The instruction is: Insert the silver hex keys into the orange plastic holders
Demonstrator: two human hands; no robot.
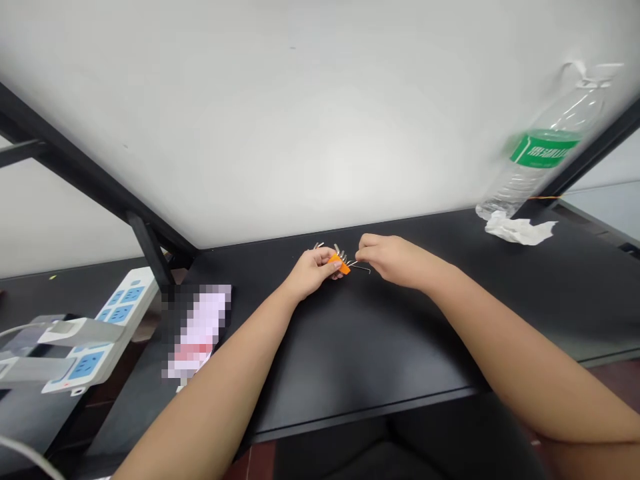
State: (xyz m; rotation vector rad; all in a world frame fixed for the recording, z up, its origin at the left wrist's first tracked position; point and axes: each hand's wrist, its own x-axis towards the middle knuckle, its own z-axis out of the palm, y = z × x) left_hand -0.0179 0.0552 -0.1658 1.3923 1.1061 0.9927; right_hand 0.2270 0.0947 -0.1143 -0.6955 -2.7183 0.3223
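My left hand [311, 272] grips an orange hex key holder [345, 269] above the black desk. Several silver bent hex keys [338, 252] stick out of the holder on its far side. To the right of it, my right hand [384, 255] has its fingers pinched on a thin metal hex key [353, 263], whose other end is at the holder. Another thin L-shaped key [369, 271] lies below my right fingertips, and I cannot tell whether it is still joined to the holder.
A pixelated pale item [203, 330] lies left on the black desk [360, 373]. Further left is a white power strip [127, 313] with plugs. A clear bottle [545, 147] with a green label and a crumpled tissue [520, 231] are at the back right, by the white wall [320, 133].
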